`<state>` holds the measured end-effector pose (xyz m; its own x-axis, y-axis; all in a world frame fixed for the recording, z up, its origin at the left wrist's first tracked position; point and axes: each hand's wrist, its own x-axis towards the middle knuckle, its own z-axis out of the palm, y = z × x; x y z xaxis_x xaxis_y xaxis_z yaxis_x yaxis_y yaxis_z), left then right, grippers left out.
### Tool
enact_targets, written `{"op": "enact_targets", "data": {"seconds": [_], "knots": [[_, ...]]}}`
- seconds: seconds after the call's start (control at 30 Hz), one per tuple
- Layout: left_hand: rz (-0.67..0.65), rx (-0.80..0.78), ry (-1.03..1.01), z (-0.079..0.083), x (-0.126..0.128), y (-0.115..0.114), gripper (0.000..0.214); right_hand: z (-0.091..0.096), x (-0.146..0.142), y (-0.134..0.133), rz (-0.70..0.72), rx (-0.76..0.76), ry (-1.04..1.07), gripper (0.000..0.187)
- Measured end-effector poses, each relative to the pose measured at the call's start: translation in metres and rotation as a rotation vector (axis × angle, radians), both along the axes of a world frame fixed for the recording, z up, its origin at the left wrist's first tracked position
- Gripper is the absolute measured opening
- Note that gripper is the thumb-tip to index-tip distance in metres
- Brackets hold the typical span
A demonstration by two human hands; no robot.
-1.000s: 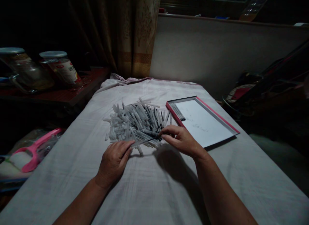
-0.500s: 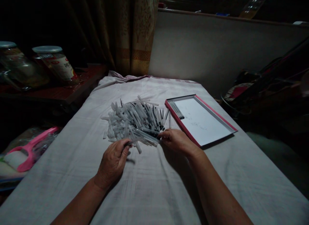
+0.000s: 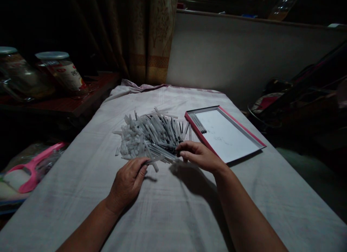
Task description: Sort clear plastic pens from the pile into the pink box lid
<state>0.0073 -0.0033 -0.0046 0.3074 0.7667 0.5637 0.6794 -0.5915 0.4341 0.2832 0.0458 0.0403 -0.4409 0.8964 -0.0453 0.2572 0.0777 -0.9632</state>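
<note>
A heap of clear pens [image 3: 151, 127] with black tips lies on the cloth, with whitish plastic pieces [image 3: 128, 138] bunched at its left. At the heap's near edge, my left hand [image 3: 128, 183] is closed around a clear pen barrel [image 3: 155, 159] pointing right; whether there is more than one is unclear. My right hand [image 3: 199, 154] reaches the heap's right side, fingers bent over the dark pen tips, thumb below. What lies between those fingertips is too dark to name. Several pens [image 3: 197, 122] lie side by side along the left end of a shallow red-edged box lid [image 3: 238, 125].
A pale checked cloth [image 3: 151, 216] covers the table. Left of it stand glass jars [image 3: 63, 73] on a dark red table [image 3: 100, 87], with a pink-handled item [image 3: 31, 169] lower down. A curtain [image 3: 150, 35] and a low wall [image 3: 217, 50] close off the back.
My right hand has shifted slightly up and left, its thumb now showing lower and apart from the bent fingers. My left hand keeps its place with the pen barrel.
</note>
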Motion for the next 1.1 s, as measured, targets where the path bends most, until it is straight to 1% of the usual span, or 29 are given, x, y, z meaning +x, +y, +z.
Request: {"op": "enact_targets", "data": {"seconds": [0.07, 0.23, 0.33, 0.5, 0.6, 0.67, 0.9, 1.1], "knots": [[-0.009, 0.004, 0.012, 0.000, 0.000, -0.001, 0.021, 0.003, -0.003, -0.002, 0.020, -0.068, 0.139, 0.025], [-0.032, 0.015, 0.011, 0.004, 0.002, -0.002, 0.021, 0.005, -0.013, -0.005, 0.045, -0.186, 0.312, 0.027], [-0.042, 0.035, 0.001, 0.006, 0.003, -0.002, 0.020, 0.002, -0.017, -0.006, 0.046, -0.244, 0.365, 0.028], [-0.042, 0.030, -0.001, 0.006, 0.002, -0.002, 0.021, -0.006, -0.025, -0.006, -0.012, -0.260, 0.427, 0.028], [-0.041, 0.036, 0.015, 0.006, 0.002, -0.002, 0.020, -0.010, -0.030, -0.007, -0.045, -0.318, 0.467, 0.032], [-0.046, 0.052, 0.019, 0.006, 0.003, -0.002, 0.021, -0.011, -0.033, -0.007, -0.042, -0.345, 0.487, 0.034], [-0.042, 0.064, 0.039, 0.006, 0.003, -0.001, 0.021, -0.009, -0.037, -0.008, -0.006, -0.316, 0.444, 0.030], [-0.027, 0.031, 0.063, 0.003, 0.000, -0.001, 0.023, -0.007, -0.035, -0.007, 0.004, -0.249, 0.377, 0.027]]}}
